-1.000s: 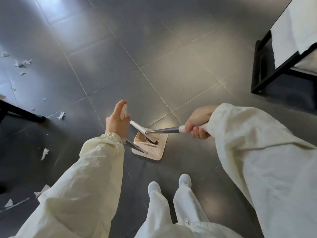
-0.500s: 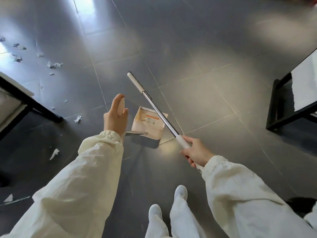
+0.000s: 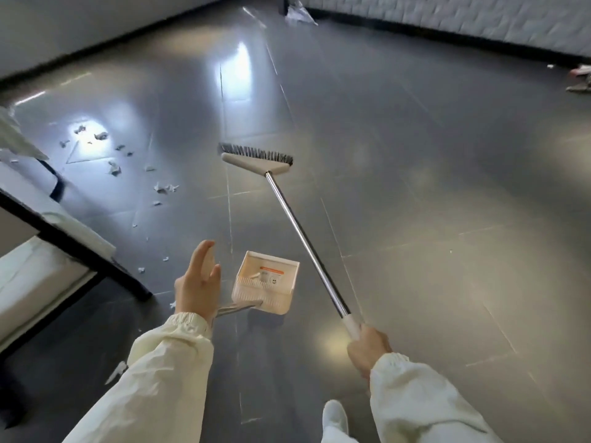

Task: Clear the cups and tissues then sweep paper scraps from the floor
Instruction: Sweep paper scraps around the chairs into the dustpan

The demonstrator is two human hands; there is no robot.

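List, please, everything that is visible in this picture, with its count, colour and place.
broom: one, grey head, dark bristles, metal handle; centre, head far ahead
dustpan: one, cream; centre, beside the left hand
paper scraps: many, white; scattered on the floor, left
crumpled paper: one, white; far, by the wall
table: one, black frame; left edge
floor: dark grey tiles
wall: white; top right
shoe: one, white; bottom
left hand: fingers straight, over the dustpan's handle; grip hidden
right hand: grips the broom's handle end
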